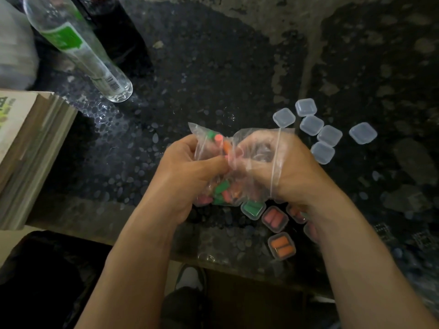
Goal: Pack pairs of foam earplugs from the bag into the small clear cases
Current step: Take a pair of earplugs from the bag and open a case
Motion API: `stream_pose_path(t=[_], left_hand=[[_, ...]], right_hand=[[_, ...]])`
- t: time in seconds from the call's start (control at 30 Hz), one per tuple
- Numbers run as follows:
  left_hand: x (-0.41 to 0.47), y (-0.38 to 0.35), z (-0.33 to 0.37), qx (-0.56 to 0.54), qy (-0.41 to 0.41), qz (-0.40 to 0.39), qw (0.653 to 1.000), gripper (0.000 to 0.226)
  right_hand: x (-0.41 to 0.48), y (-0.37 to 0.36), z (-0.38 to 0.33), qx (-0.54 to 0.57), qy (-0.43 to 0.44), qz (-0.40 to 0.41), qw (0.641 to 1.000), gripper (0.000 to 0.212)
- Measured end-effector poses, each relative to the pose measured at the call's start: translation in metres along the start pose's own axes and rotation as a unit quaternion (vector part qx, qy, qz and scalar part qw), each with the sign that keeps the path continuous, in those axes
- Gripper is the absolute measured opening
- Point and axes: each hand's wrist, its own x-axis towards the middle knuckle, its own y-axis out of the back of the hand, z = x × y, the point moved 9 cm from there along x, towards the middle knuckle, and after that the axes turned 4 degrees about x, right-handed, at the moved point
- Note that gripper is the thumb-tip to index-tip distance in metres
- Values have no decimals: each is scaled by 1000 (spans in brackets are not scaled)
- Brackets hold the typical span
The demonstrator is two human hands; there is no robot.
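- The left hand (pixel 190 167) has its fingers curled round the clear bag (pixel 204 136) from outside. Its thumb presses on the plastic, and it holds the bag above the worktop (pixel 213 79), close to the near edge.
- The right hand (pixel 285 167) is inside the bag's mouth, with plastic draped over its back. Its fingers bend inward, but I cannot tell whether they pinch anything.
- The earplugs (pixel 222 193), green, pink and orange, lie mostly bunched in the bag's bottom, with a few up by the left fingers.
- The step in hand is probably fishing out the next pair. The next move calls for drawing out two plugs of one colour without spilling others, then opening a case.
- Empty cases (pixel 311 125), seemingly closed, cluster just beyond the right hand toward the far right.
- Filled cases (pixel 275 219) sit by the near edge. The right wrist and the hanging bag hide some of them, so a careless withdrawal could knock them.
- A glass bottle (pixel 80 48) stands at the far left corner and a stack of paper bags (pixel 31 150) lies at the left edge, both well apart.
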Motion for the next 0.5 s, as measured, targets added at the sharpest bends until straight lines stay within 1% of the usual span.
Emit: stream_pose_path(t=[0.13,0.2,0.27,0.33,0.4,0.5], left_hand=[[1,4,-3,9,11,-9,1000,17],[1,4,-3,11,9,-9,1000,14],[1,7,-3,10,14,9,1000,14],[2,16,-7,5,31,51,998,13],[4,32,-12,21,49,114,992,9],[5,56,-21,54,73,196,976,7]], right_hand=[[1,-1,-3,-6,12,-10,1000,10],[1,-4,-2,-8,17,-15,1000,7],[1,-3,-1,4,15,-9,1000,3],[2,2,2,-8,13,11,1000,5],[4,8,6,-40,6,28,999,10],[5,7,11,-19,-3,21,1000,13]])
